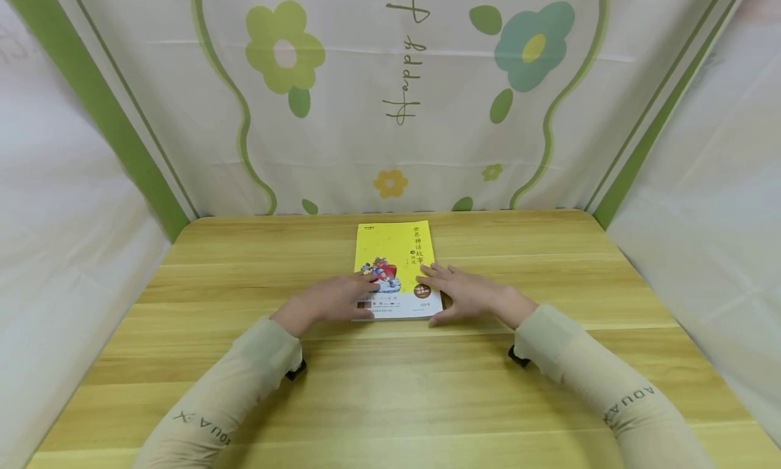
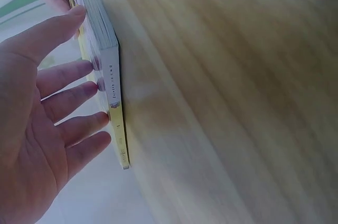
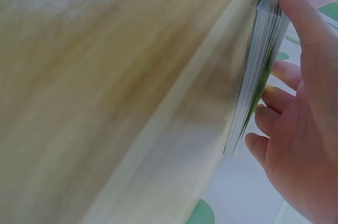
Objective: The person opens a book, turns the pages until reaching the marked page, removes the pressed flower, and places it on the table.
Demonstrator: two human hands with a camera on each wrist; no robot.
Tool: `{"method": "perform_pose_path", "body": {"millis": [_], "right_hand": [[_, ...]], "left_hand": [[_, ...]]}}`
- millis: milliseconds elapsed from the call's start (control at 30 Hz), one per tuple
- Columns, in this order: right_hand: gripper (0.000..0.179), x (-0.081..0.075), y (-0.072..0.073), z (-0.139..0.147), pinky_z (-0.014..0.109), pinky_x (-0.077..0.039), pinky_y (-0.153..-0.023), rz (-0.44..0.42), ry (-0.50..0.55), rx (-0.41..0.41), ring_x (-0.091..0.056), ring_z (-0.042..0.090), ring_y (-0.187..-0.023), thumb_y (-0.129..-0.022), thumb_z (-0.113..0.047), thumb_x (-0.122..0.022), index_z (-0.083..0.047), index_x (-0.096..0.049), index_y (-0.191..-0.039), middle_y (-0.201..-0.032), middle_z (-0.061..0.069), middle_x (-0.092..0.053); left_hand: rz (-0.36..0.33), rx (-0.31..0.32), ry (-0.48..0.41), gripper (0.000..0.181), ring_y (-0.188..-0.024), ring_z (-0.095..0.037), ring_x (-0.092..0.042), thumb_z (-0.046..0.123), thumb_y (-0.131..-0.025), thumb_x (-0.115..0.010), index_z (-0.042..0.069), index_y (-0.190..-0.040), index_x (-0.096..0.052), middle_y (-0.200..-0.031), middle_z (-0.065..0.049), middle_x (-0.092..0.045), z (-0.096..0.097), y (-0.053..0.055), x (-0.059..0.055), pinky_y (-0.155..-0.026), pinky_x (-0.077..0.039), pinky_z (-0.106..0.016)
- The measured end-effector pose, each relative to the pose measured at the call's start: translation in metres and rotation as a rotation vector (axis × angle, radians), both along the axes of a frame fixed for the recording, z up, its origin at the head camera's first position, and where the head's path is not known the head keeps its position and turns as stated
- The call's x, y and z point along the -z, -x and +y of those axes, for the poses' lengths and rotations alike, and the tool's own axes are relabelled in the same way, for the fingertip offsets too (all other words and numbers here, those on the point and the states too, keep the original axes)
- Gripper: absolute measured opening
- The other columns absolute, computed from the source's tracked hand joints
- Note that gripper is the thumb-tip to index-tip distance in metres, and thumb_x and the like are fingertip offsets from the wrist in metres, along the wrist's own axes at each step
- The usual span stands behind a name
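A closed book (image 1: 393,242) with a yellow cover and a white lower band lies flat on the wooden table. My left hand (image 1: 335,298) rests its fingertips on the cover's left side, fingers spread and nearly straight. On the opposite side my right hand (image 1: 468,293) touches the cover's right part, its thumb by the near right corner. The left wrist view shows the spine (image 2: 115,84) facing the left palm. In the right wrist view the page edges (image 3: 256,65) show beside the right fingers, which bend a little. Neither hand is curled round the book.
Bare wood tabletop (image 1: 390,401) spreads around the book. Behind the table's far edge hangs a white cloth (image 1: 354,116) printed with flowers. Pale cloth walls (image 1: 67,252) stand at the left and right. Both forearms wear light sleeves (image 1: 244,381).
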State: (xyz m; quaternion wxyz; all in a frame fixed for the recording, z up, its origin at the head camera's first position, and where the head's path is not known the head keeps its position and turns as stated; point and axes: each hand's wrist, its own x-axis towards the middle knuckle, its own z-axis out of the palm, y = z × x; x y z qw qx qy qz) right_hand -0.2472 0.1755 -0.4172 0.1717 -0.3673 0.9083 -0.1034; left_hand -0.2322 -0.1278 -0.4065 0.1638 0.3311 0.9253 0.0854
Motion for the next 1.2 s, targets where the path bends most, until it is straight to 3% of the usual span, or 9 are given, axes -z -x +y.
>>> {"method": "perform_pose_path", "body": {"millis": [267, 467, 633, 933, 1200], "right_hand": [[0.09, -0.006, 0.002, 0.001, 0.053, -0.018, -0.122, -0.043, 0.001, -0.004, -0.014, 0.035, -0.155, -0.092, -0.061, -0.068, -0.013, -0.036, -0.161, -0.169, 0.009, -0.017], [0.074, -0.008, 0.004, 0.006, 0.054, -0.033, -0.116, 0.038, 0.044, -0.054, -0.037, 0.037, -0.147, -0.092, -0.055, -0.072, -0.01, -0.056, -0.149, -0.16, 0.015, -0.04], [0.066, -0.007, 0.004, 0.009, 0.053, -0.039, -0.112, 0.089, 0.091, -0.1, -0.048, 0.038, -0.139, -0.092, -0.051, -0.074, -0.009, -0.063, -0.142, -0.152, 0.018, -0.049], [0.052, -0.006, 0.003, 0.009, 0.049, -0.046, -0.107, 0.152, 0.162, -0.174, -0.06, 0.033, -0.128, -0.094, -0.039, -0.076, -0.006, -0.069, -0.133, -0.14, 0.016, -0.061], [0.046, -0.003, 0.003, 0.012, 0.046, -0.051, -0.101, 0.189, 0.171, -0.206, -0.063, 0.035, -0.123, -0.093, -0.028, -0.076, -0.006, -0.069, -0.132, -0.139, 0.016, -0.061]], "left_hand": [[-0.028, -0.005, -0.056, 0.065, -0.148, -0.035, -0.034, 0.039, -0.094, -0.076, 0.01, -0.149, -0.056, -0.163, -0.008, -0.036, -0.001, -0.004, -0.001, -0.117, -0.034, -0.05], [-0.022, 0.009, -0.084, 0.06, -0.147, -0.034, -0.038, 0.033, -0.093, -0.078, 0.008, -0.145, -0.06, -0.16, -0.01, -0.041, -0.001, -0.005, 0.0, -0.115, -0.037, -0.049], [-0.032, 0.015, -0.087, 0.057, -0.146, -0.034, -0.039, 0.031, -0.094, -0.078, 0.009, -0.144, -0.061, -0.161, -0.009, -0.04, 0.0, -0.004, 0.002, -0.115, -0.037, -0.048], [-0.061, -0.008, -0.096, 0.056, -0.147, -0.036, -0.037, 0.027, -0.095, -0.077, 0.01, -0.145, -0.06, -0.161, -0.01, -0.039, 0.002, -0.006, -0.002, -0.116, -0.035, -0.049], [-0.056, -0.008, -0.087, 0.056, -0.147, -0.034, -0.038, 0.028, -0.095, -0.077, 0.01, -0.145, -0.06, -0.16, -0.009, -0.04, 0.003, -0.007, -0.003, -0.116, -0.036, -0.048]]}}
